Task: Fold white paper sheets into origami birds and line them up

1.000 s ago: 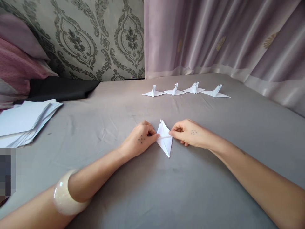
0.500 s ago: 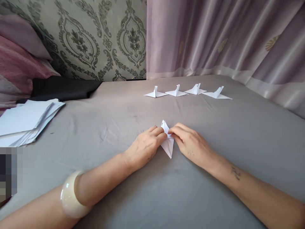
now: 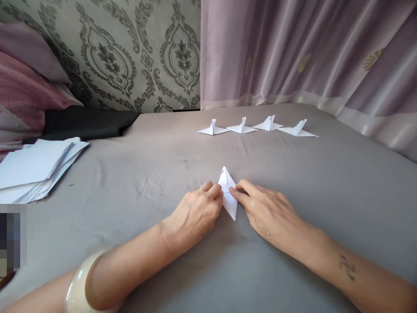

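A folded white paper (image 3: 230, 203), shaped like a narrow diamond, is between my two hands above the grey sheet. My left hand (image 3: 202, 206) pinches its left edge near the middle, the fingers curled closed. On the opposite edge, my right hand (image 3: 262, 202) grips the paper with the thumb on its front face and the fingers behind. A crease runs across the diamond's middle, and its top point shows a small dark mark. A cream bangle sits on my left forearm.
Several folded white paper birds (image 3: 241, 126) stand in a row farther back. A stack of white paper sheets (image 3: 35, 163) lies at the left, before a black folded cloth (image 3: 87, 121). A purple curtain (image 3: 276, 52) hangs behind at the right.
My right thumb has come onto the front of the folded paper, and both hands have shifted slightly lower. More of the paper's face shows, flatter than before.
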`<state>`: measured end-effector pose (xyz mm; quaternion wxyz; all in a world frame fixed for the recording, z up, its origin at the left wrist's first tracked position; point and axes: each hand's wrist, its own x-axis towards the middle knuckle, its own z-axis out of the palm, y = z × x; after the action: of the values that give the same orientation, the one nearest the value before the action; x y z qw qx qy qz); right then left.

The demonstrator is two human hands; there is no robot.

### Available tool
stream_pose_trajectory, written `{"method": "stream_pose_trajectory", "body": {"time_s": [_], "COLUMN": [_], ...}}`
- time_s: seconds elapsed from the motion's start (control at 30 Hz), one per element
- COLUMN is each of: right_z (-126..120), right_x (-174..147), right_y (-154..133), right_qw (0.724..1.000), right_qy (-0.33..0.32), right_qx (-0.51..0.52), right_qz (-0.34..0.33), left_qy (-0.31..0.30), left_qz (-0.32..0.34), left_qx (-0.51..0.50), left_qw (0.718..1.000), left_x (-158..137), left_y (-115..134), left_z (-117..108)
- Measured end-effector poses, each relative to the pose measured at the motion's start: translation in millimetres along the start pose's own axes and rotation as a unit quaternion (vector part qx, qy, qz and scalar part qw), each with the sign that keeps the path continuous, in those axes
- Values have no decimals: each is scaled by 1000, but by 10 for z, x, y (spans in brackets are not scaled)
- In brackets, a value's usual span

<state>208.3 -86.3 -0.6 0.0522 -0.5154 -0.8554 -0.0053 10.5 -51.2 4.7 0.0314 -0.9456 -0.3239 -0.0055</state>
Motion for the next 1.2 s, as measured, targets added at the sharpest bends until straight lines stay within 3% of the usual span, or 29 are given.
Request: {"method": "stream_pose_trajectory", "body": {"time_s": [0.2, 0.37, 0.5, 0.67, 0.8, 0.87, 0.93, 1.07, 1.13, 1.2], "right_z": [-95, -160, -118, -38, -61, -84, -108, -149, -149, -129], "right_x": [-18, 26, 101, 197, 234, 240, 241, 242, 246, 256], "right_y": [24, 37, 78, 151, 170, 169, 163, 141, 119, 84], "right_qw": [999, 997, 987, 935, 877, 847, 816, 770, 746, 708], "right_qy": [-11, -19, 5, 33, -21, -48, -53, -31, 0, 35], "right_qx": [30, 42, 115, 277, 420, 479, 530, 598, 625, 662], "right_qz": [27, 69, 116, 220, 233, 226, 224, 220, 230, 243], "left_qy": [62, 88, 107, 94, 100, 88, 80, 149, 159, 150], "left_qz": [-61, -168, -235, -224, -217, -223, -228, -218, -211, -198], "left_qx": [-149, -328, -365, -417, -463, -527, -617, -739, -770, -788], "left_qw": [985, 925, 894, 876, 853, 815, 749, 620, 581, 564], "left_x": [-6, 93, 156, 167, 172, 176, 180, 183, 177, 167], "left_y": [-61, -161, -200, -202, -196, -184, -167, -136, -119, -94], "left_z": [-1, 95, 178, 220, 216, 192, 153, 68, 41, 26]}}
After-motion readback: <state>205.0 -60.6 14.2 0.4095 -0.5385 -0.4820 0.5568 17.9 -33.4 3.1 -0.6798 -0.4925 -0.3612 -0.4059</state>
